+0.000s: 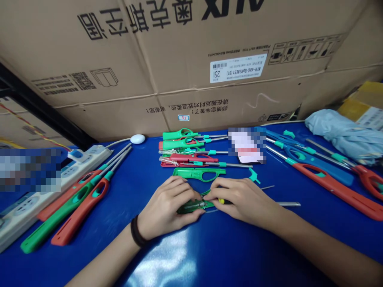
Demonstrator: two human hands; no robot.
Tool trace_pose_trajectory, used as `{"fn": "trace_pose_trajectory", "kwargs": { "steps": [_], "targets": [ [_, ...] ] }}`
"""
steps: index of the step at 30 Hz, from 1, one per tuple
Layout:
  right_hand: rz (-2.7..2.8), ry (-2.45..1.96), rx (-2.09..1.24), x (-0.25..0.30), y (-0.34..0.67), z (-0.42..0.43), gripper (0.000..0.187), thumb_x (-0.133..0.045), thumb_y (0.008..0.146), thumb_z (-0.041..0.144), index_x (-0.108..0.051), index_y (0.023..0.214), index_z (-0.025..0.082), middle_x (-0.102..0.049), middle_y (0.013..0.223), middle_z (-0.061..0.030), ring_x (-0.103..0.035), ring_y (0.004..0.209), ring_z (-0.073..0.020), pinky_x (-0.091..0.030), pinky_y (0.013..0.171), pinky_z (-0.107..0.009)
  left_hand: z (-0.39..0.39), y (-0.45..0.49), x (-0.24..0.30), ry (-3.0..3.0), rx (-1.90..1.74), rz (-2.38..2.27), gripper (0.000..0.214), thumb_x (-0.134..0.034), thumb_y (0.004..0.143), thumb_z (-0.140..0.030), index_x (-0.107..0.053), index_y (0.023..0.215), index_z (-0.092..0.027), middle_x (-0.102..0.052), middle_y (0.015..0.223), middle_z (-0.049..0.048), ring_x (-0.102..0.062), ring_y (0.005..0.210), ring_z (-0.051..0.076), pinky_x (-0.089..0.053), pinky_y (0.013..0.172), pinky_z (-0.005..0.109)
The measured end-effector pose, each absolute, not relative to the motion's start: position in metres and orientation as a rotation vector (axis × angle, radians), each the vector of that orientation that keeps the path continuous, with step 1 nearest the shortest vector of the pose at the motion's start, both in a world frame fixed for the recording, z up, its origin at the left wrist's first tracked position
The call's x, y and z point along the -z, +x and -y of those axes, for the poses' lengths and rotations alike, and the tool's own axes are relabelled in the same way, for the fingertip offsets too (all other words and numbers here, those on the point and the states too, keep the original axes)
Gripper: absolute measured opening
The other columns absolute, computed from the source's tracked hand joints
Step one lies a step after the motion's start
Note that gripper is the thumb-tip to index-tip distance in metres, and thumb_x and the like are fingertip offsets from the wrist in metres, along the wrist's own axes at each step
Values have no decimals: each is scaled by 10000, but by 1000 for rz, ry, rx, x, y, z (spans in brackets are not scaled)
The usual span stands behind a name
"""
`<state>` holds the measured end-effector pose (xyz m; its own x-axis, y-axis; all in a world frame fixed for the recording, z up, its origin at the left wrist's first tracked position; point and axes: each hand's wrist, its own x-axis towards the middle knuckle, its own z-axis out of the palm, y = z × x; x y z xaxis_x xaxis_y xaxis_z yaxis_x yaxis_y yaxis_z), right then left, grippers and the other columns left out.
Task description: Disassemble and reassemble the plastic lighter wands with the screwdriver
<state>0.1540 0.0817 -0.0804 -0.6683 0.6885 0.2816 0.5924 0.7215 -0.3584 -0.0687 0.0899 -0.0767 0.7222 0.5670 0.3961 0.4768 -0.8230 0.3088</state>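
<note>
My left hand (167, 203), wearing a dark band at the wrist, is closed around an opened green lighter housing (191, 206) lying on the blue table. Inside it, a clear part shows. My right hand (239, 196) has its fingertips pinched together at the housing's right end; whatever they pinch is mostly hidden. A small yellow part (221, 201) shows beneath those fingers. From behind the right wrist a metal tube (289, 204) sticks out, with a thin rod (267, 187) above it. Just beyond my hands lies a green half shell (199, 174), and a loose teal trigger (253, 175) is to its right.
Several lighters with green and red shells, such as a red one (190, 159), lie in rows behind. Assembled red lighters (335, 187) are at right, others (80, 213) at left beside a power strip (64, 175). A large cardboard box (179, 56) stands behind.
</note>
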Motion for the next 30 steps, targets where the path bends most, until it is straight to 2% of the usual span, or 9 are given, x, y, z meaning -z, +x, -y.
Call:
{"fn": "trace_pose_trajectory", "kwargs": {
  "steps": [17, 23, 30],
  "targets": [
    [2592, -1034, -369, 74, 151, -78, 200, -579, 845, 153, -695, 992, 222, -592, 958, -14, -564, 611, -86, -410, 554, -217, -90, -70, 76, 2767, -719, -840, 118, -644, 824, -289, -605, 852, -181, -646, 767, -1, -590, 728, 150, -415, 829, 336],
    [2635, -973, -368, 69, 159, -80, 288, -557, 852, 160, -668, 1095, 268, -626, 950, -8, -614, 738, -127, -435, 609, -228, -90, -71, 77, 2846, -743, -789, 122, -626, 842, -283, -614, 785, -176, -627, 740, 2, -571, 711, 139, -422, 838, 327],
    [2554, -885, -324, 74, 160, -84, 162, -529, 899, 201, -689, 920, 194, -665, 894, -20, -617, 797, -136, -454, 700, -242, -90, -69, 75, 2897, -766, -772, 107, -602, 856, -278, -631, 814, -184, -634, 723, -1, -564, 693, 134, -428, 846, 329]
  ]
}}
